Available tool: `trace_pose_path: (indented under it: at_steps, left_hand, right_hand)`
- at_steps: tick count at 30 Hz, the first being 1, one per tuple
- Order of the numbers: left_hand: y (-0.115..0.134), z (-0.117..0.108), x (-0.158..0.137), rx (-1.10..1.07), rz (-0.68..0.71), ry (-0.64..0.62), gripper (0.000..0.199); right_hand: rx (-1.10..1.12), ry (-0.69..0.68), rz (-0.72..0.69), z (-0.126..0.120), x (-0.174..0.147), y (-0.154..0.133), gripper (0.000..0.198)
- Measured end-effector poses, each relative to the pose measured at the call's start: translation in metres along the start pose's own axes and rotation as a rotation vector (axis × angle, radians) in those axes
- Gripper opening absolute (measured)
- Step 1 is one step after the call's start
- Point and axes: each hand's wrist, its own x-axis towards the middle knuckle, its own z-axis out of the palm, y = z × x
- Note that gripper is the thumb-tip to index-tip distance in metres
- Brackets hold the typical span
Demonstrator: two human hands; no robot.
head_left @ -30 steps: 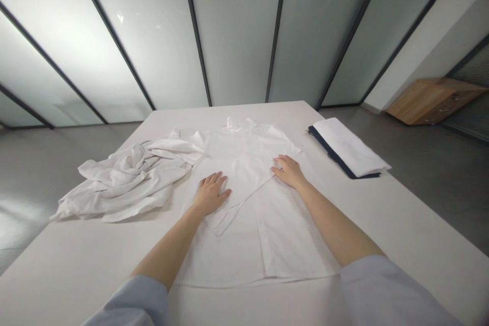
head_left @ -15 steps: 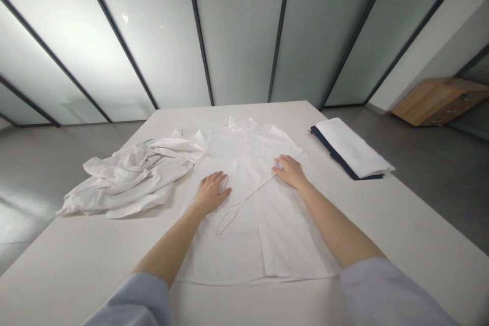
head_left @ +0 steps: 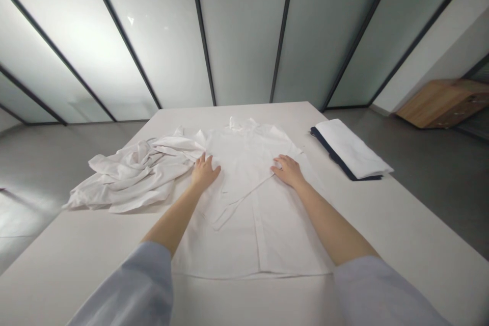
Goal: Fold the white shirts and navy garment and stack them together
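Note:
A white shirt [head_left: 239, 249] lies flat in front of me on the white table [head_left: 401, 224], its collar at the far end and its hem towards me. A sleeve is folded across its body, the cuff end pointing down and left. My left hand [head_left: 205, 172] rests palm down at the shirt's left side edge, fingers apart. On the right part of the shirt lies my right hand [head_left: 288, 170], palm down with slightly bent fingers, touching the folded sleeve's edge. Neither hand visibly grips the cloth.
A crumpled heap of white cloth [head_left: 133, 178] lies to the left, against the shirt's side. At right, a folded white garment [head_left: 351, 147] sits on a folded dark one [head_left: 332, 154]. Frosted glass panels [head_left: 240, 30] stand behind the table; a wooden cabinet [head_left: 431, 104] is at far right.
My left hand has moved away from me and slightly left, from the folded sleeve to the shirt's side edge. My right hand has stayed nearly in place. The view has shifted slightly.

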Motion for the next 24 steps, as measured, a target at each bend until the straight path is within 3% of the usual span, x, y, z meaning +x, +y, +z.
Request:
trace_pose_path:
  at_steps: [4, 7, 12, 18, 24]
  left_hand:
    - [-0.007, -0.004, 0.025, 0.057, -0.094, 0.01, 0.052]
    - [-0.016, 0.003, 0.04, 0.016, -0.172, -0.047, 0.061]
    - [-0.035, 0.012, 0.057, -0.05, -0.249, 0.004, 0.071]
    - [-0.054, 0.009, 0.063, 0.079, -0.157, -0.033, 0.04]
    - [-0.068, 0.008, 0.068, -0.142, -0.24, 0.089, 0.022]
  right_hand:
    - [0.011, 0.015, 0.013, 0.001, 0.0, 0.0, 0.037]
    - [0.02, 0.02, 0.025, 0.0, 0.001, 0.0, 0.036]
    - [0.037, 0.026, 0.049, 0.001, 0.002, -0.001, 0.035]
    - [0.051, 0.044, 0.043, 0.004, 0.002, 0.001, 0.034]
    - [0.056, 0.046, 0.04, 0.002, 0.002, -0.001, 0.034]
